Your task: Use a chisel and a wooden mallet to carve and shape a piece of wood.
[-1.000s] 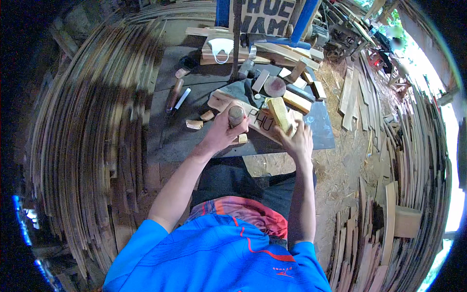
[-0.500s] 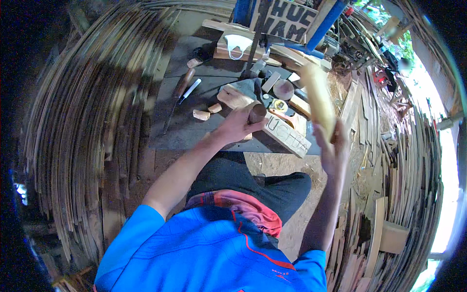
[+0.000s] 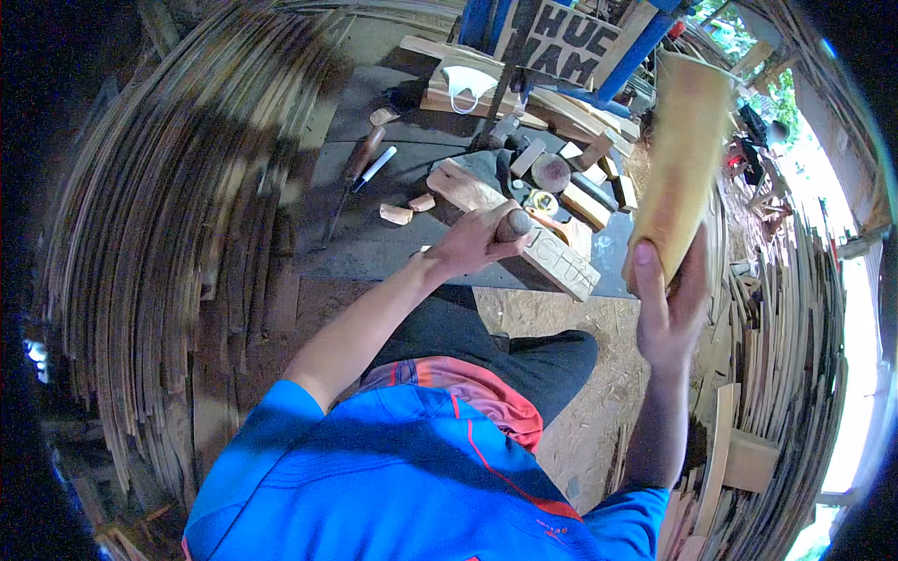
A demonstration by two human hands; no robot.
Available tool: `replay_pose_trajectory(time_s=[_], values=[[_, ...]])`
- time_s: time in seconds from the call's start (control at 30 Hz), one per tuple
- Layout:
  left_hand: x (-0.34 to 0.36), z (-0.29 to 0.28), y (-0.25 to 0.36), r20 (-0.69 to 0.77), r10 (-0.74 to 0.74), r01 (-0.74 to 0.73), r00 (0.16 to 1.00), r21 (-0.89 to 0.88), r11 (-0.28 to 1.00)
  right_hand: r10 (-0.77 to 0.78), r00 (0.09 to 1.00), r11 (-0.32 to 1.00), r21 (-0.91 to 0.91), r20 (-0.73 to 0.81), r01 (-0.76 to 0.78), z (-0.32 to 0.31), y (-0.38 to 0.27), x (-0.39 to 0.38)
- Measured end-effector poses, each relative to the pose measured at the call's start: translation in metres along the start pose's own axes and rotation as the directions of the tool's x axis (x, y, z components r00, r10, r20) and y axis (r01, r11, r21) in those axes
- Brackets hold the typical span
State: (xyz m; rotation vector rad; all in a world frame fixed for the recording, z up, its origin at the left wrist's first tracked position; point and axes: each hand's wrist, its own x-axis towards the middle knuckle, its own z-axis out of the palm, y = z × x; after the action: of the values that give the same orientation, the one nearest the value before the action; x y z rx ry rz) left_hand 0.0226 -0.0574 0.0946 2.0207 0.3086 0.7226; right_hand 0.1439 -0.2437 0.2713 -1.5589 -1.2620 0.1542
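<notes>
My left hand (image 3: 472, 243) is closed around the round wooden handle of a chisel (image 3: 514, 223), held upright over a pale wooden block (image 3: 566, 266). The fist hides the chisel's blade. Large letters are marked or cut along the top of this block, which lies at a slant near the bench's front edge. Up to the right, my right hand (image 3: 669, 299) grips a wooden mallet (image 3: 690, 140) by its lower end. The mallet is raised, slightly blurred, and apart from the chisel.
On the dark bench (image 3: 341, 234) lie a marker (image 3: 374, 169), a wooden-handled tool (image 3: 365, 154), small wood offcuts (image 3: 396, 215), a tape roll (image 3: 541, 202) and a round wooden piece (image 3: 551, 172). A white mask (image 3: 468, 86) rests at the back. Stacked wood strips (image 3: 178, 234) flank the left side.
The mallet in my right hand has swung up and to the right, away from the chisel. My left hand keeps its grip on the chisel over the block.
</notes>
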Motion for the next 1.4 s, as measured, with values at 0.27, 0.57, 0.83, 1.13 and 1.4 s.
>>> replay_pose_trajectory(time_s=[0.27, 0.57, 0.83, 1.13, 1.4], values=[[-0.012, 0.001, -0.001, -0.103, -0.091, 0.099, 0.991, 0.072, 0.992, 0.056, 0.971, 0.991, -0.131, 0.234, -0.026, 0.006, -0.002, -0.007], [-0.013, -0.007, -0.026, -0.143, -0.093, 0.087, 0.985, -0.051, 0.995, 0.252, 0.848, 0.833, -0.550, 0.467, 0.056, 0.017, 0.025, -0.016], [-0.005, -0.006, -0.003, -0.136, -0.001, -0.008, 0.991, -0.067, 0.998, -0.039, 0.956, 0.913, -0.377, 0.292, 0.153, 0.028, 0.023, -0.018], [-0.001, -0.002, -0.013, -0.136, 0.009, -0.001, 0.991, 0.055, 0.999, -0.244, 0.966, 0.970, -0.004, -0.080, 0.245, 0.024, 0.012, -0.017], [-0.016, 0.003, -0.032, -0.270, 0.022, -0.006, 0.963, 0.062, 0.998, 0.049, 0.988, 0.999, -0.027, 0.145, -0.046, 0.008, 0.002, -0.015]])
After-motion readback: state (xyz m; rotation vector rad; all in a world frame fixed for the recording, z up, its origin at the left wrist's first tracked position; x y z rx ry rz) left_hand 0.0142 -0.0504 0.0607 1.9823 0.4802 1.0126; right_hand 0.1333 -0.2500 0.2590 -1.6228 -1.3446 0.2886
